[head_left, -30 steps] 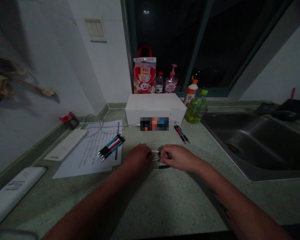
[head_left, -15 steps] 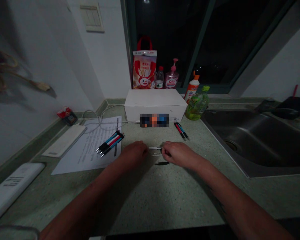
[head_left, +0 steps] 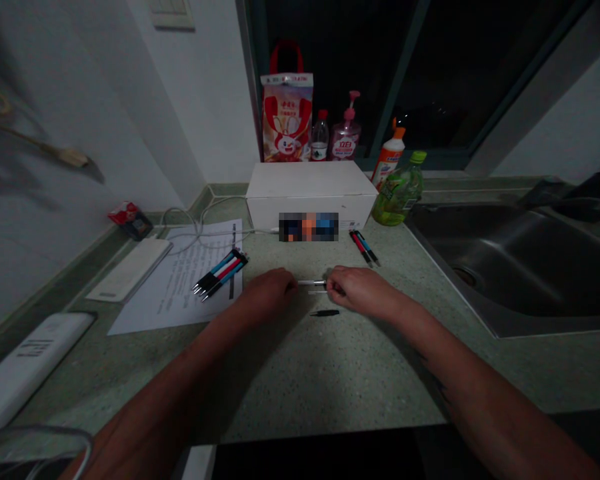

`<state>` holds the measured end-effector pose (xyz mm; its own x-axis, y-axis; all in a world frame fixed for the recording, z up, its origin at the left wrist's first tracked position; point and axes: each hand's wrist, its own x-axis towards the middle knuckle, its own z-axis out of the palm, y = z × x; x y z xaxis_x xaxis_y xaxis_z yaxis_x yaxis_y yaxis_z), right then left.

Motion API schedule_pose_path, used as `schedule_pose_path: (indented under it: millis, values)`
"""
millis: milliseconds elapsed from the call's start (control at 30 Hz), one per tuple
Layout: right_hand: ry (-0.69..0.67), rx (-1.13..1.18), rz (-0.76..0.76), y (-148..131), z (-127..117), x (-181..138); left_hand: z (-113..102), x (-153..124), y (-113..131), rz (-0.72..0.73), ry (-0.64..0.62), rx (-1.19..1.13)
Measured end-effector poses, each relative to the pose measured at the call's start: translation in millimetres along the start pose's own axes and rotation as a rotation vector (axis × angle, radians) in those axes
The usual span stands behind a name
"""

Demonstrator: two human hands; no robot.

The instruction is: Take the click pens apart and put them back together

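Observation:
My left hand (head_left: 270, 289) and my right hand (head_left: 356, 292) rest on the green speckled counter (head_left: 330, 373), both closed in a pinch. Between them runs a thin pale pen part (head_left: 311, 283), gripped at each end. A second thin pale rod lies just below it. A short black pen piece (head_left: 324, 313) lies on the counter in front of my right hand. A bundle of several pens (head_left: 220, 274) with blue, red and black barrels lies on a printed sheet (head_left: 185, 280) to the left. Two more pens (head_left: 363, 247) lie near the white box (head_left: 310, 193).
A steel sink (head_left: 520, 267) takes up the right side. Behind the box stand a red-and-white bag (head_left: 287, 117), small bottles, a pump bottle and a green drink bottle (head_left: 399, 195). A white slab (head_left: 129, 269), a cable, a red packet (head_left: 129, 217) and a white remote (head_left: 25, 363) lie left.
The camera has tilted down a little, so everything sits higher in view. Both hands stay pinched on the thin pen part; the black piece still lies on the counter.

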<state>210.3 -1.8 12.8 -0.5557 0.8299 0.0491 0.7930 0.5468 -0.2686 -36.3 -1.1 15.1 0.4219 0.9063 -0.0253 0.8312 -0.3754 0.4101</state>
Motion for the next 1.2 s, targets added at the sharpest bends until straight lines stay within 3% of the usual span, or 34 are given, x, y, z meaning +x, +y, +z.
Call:
schedule_pose_path:
  millis: [300, 1200]
  values:
    - [-0.066, -0.054, 0.037, -3, -2, 2, -8, 1, 10, -0.044, -0.13, 0.068]
    - [-0.094, -0.075, 0.058, -5, -8, 1, -5, 1, 11, -0.058, -0.095, 0.075]
